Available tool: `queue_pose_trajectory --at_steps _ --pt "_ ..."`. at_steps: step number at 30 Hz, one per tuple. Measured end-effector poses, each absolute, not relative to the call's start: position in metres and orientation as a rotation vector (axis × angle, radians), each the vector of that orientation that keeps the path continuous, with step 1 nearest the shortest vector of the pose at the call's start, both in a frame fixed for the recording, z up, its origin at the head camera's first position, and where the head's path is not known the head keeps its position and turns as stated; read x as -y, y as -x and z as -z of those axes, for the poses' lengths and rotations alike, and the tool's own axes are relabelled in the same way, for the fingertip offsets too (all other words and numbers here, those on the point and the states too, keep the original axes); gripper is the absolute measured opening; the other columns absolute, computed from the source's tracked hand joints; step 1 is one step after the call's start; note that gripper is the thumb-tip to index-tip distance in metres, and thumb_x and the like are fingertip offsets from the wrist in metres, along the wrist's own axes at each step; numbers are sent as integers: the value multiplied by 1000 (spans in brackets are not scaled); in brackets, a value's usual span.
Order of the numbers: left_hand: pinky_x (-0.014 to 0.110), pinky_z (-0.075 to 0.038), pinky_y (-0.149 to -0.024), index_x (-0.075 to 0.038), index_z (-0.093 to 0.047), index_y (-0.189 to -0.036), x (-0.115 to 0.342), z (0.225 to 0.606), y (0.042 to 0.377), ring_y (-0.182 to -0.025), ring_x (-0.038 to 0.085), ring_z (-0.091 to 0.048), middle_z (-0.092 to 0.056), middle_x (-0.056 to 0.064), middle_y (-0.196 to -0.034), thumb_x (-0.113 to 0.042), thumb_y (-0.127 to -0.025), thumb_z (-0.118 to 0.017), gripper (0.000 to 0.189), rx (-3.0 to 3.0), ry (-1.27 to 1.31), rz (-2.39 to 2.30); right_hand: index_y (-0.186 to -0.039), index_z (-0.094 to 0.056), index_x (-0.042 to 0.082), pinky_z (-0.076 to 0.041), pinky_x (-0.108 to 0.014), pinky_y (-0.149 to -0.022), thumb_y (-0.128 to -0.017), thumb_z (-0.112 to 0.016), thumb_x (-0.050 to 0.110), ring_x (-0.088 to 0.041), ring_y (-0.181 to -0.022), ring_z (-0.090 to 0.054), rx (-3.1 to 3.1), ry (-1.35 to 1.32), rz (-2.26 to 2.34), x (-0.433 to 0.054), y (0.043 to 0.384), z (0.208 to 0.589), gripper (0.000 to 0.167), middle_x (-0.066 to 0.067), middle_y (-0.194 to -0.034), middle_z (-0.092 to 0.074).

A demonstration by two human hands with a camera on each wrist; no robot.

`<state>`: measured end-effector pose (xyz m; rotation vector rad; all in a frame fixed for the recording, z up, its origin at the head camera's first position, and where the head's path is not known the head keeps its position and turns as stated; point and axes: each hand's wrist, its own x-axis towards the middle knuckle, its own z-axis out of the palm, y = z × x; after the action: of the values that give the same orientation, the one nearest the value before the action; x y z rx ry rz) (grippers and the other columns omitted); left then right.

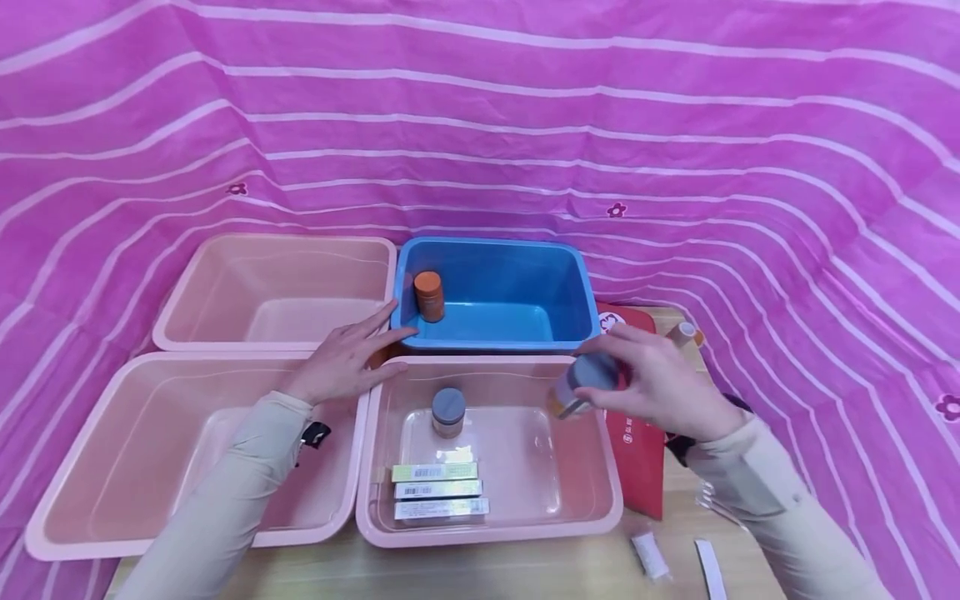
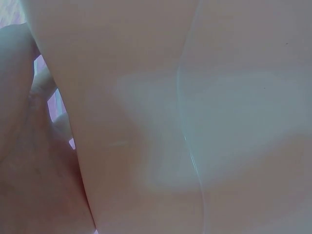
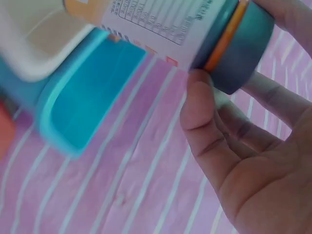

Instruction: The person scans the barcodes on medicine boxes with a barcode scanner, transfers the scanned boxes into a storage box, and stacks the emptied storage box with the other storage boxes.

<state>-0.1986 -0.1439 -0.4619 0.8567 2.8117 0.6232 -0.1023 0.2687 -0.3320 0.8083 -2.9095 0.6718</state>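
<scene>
Bins in pink fill the left: with the middle pink bin as the dial, the front-left bin lies at nine o'clock and the back-left bin at ten. Also at ten, where the bins meet, the left hand grasps nothing; its fingers are stretched out and spread, reaching the seven o'clock corner of the blue bin, the thumb by the middle bin's rim. That blue bin sits at twelve o'clock, and an orange jar stands inside it at nine. Within the middle bin, a grey-lidded jar stands at ten o'clock from its centre, and three slim boxes lie side by side at eight. At two o'clock, held tilted above the bin, is a dark-lidded jar; the right hand grips it by the lid, thumb opposite fingers, and the right wrist view shows its printed label and an orange ring below the lid. A flat red item lies at three, a small white packet at four, a small bottle at two beyond the hand, and a white strip at four, further out, cut by the picture's edge
</scene>
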Motion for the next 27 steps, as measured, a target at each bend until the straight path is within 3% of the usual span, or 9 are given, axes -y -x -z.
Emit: queue_pose_trajectory --at_steps 6,11,16,21,27 --pt "70 -32 -116 -31 -48 -154 145 461 198 -151 45 -34 -15 10 -173 -47 -97 -67 63 -2822 -871 -619 -111 -74 12 -52 -21 -55 -77 -91 22 -9 -71 -56 2812 -428 -717 -322 87 335 40 -3 -90 -70" --pt "70 -33 -115 -30 -48 -155 144 460 197 -150 45 -34 -15 11 -173 -47 -97 -67 63 -2823 -889 -613 -108 -73 12 -49 -17 -54 -80 -90 28 0 -64 -62 2765 16 -836 -360 71 345 37 -10 -83 -74" --pt "70 -33 -115 -29 -47 -155 144 460 197 -151 46 -32 -14 12 -173 -47 -97 -67 63 -2821 -886 -618 -104 -72 11 -48 -20 -53 -82 -87 41 0 -65 -58 2729 376 -835 -389 59 370 40 3 -80 -68" --pt "69 -36 -114 -28 -49 -154 143 461 198 -150 46 -34 -16 14 -172 -46 -97 -67 63 -2836 -934 -621 -98 -72 14 -47 -17 -55 -79 -89 41 0 -65 -57 2556 693 -965 -404 46 401 37 16 -75 -62" --pt "70 -32 -115 -30 -47 -155 143 462 198 -151 46 -33 -14 11 -173 -48 -98 -66 63 -2836 -909 -612 -94 -70 14 -42 -18 -52 -76 -92 37 -4 -65 -52 2318 911 -1051 -413 38 438 36 16 -71 -56"
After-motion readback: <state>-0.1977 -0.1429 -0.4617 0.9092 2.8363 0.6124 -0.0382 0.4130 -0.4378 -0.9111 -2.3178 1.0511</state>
